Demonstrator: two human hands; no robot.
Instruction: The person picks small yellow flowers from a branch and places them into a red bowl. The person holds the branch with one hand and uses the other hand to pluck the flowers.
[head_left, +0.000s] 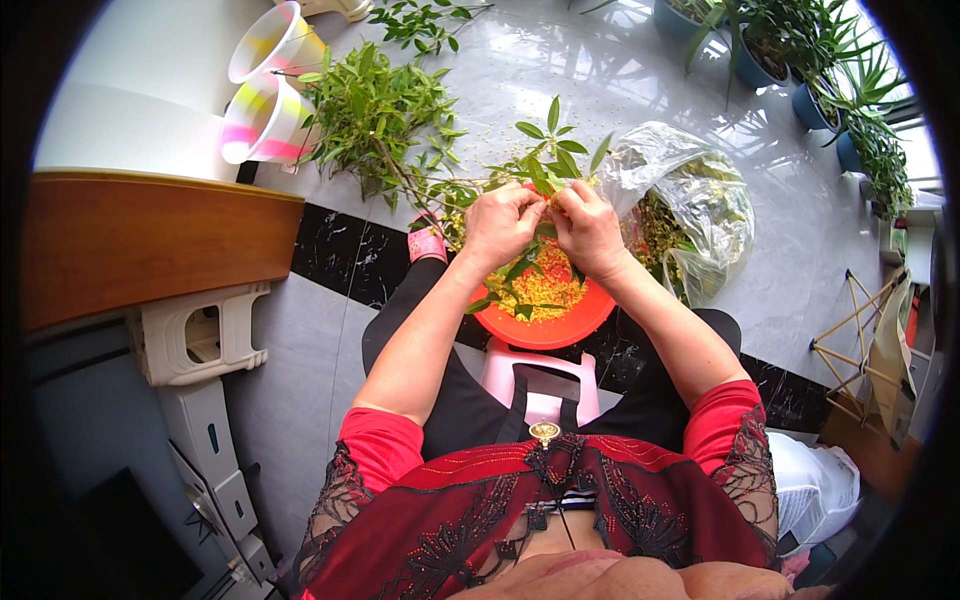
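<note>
My left hand (501, 227) and my right hand (590, 229) meet over a red-orange plastic basin (536, 336). Thumbs and fingers of both are pinched on a flowering leafy sprig (553, 161), whose leaves stick up beyond the knuckles. The exact point of grip is partly hidden by my fingers. Small yellow blossoms (564, 296) cover much of the basin's inside, with some green leaves hanging over or lying among them. Right of the basin, a clear plastic bag (712, 195) holds stripped-looking plant matter (660, 232).
A heap of leafy branches (375, 112) lies front left, beside two colourful plastic bins (262, 124). A pink stool (499, 375) stands between my legs. Potted plants (757, 56) line the far right; a folding wooden-legged stand (855, 330) is at right. Tiny blossoms dot the tiles.
</note>
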